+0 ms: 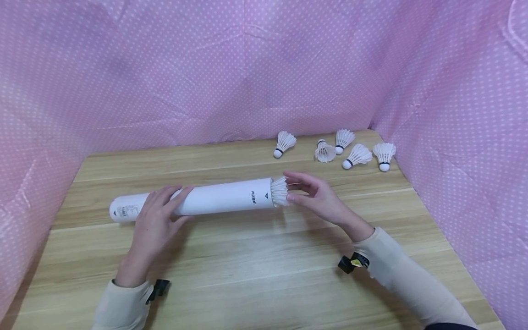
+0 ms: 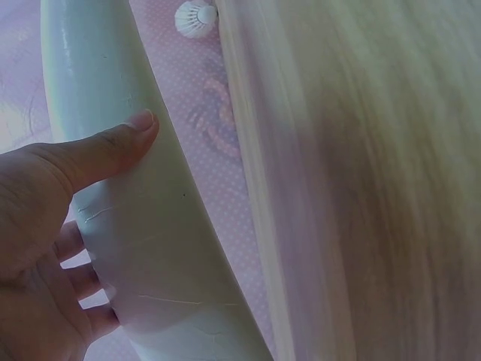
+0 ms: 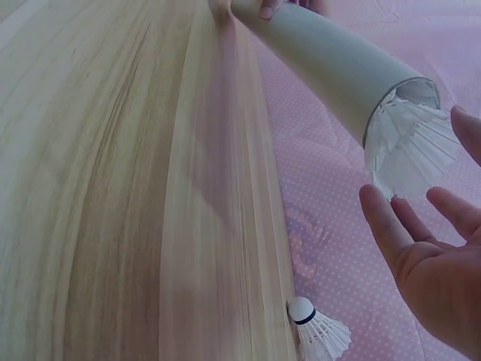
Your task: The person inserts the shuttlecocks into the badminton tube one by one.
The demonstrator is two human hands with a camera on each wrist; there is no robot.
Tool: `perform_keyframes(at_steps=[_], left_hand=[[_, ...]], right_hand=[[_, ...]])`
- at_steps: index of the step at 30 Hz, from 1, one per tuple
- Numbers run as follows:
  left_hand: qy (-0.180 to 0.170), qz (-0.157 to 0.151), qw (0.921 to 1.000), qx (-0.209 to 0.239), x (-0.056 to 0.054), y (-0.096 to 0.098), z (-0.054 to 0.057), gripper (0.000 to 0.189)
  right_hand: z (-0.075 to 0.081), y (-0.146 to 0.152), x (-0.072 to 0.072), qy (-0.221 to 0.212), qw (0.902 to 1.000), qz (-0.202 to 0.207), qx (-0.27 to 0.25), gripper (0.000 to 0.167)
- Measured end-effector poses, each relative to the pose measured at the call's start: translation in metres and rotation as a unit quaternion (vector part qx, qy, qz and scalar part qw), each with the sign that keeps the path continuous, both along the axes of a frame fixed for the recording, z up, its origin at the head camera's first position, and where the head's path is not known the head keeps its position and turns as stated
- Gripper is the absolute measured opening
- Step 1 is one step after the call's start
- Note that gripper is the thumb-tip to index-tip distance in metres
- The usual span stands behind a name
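Palm down, the left hand [image 1: 155,224] grips the white tube [image 1: 227,198]. The right hand [image 1: 321,202], spread and released, hovers just beside the shuttlecock [image 1: 279,191] protruding from the tube's end.

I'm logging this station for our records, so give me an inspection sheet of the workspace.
Surface: wood-grain table.
Job's things: white tube, shuttlecock feathers jutting from its open end; five loose shuttlecocks near the table's far edge, right of centre.
Clutter: nothing seen.
Hands: left hand grips the tube; right hand has its fingers spread beside the jutting feathers, contact unclear.
Cables: nothing seen.
Surroundings: pink dotted cloth behind and on both sides.
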State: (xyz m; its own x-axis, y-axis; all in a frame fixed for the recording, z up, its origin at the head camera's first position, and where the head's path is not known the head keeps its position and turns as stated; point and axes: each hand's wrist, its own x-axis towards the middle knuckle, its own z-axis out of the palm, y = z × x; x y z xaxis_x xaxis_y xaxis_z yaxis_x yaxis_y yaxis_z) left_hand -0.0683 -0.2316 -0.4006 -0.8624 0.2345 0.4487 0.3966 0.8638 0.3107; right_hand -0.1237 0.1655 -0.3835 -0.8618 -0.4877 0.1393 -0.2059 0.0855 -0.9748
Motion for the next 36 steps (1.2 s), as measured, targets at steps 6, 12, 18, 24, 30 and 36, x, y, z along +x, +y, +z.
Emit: perform_keyframes(at_steps=[6,12,18,24,30,36], left_hand=[[0.003,0.0,1.0,0.0,0.001,0.0,0.0,0.083],[0.009,-0.002,1.0,-0.003,0.001,0.001,0.002,0.083],[0.017,-0.013,0.9998,-0.006,0.0,0.004,0.004,0.083],[0.02,-0.013,0.9997,-0.007,0.0,0.006,0.006,0.084],[0.022,-0.013,0.9996,-0.008,0.0,0.008,0.005,0.085],[0.021,-0.011,0.9996,-0.011,0.0,0.007,0.003,0.084]], right_hand=[[0.0,0.0,0.0,-0.016,0.9998,0.002,-0.009,0.058],[0.0,0.0,0.001,-0.025,0.9995,0.005,-0.015,0.059],[-0.002,-0.004,0.0,-0.022,0.9994,0.011,-0.024,0.059],[-0.003,-0.007,0.001,-0.016,0.9994,0.016,-0.026,0.058],[-0.004,-0.01,0.001,-0.015,0.9998,0.008,-0.013,0.059],[-0.005,-0.012,0.001,-0.006,1.0,0.006,-0.001,0.057]])
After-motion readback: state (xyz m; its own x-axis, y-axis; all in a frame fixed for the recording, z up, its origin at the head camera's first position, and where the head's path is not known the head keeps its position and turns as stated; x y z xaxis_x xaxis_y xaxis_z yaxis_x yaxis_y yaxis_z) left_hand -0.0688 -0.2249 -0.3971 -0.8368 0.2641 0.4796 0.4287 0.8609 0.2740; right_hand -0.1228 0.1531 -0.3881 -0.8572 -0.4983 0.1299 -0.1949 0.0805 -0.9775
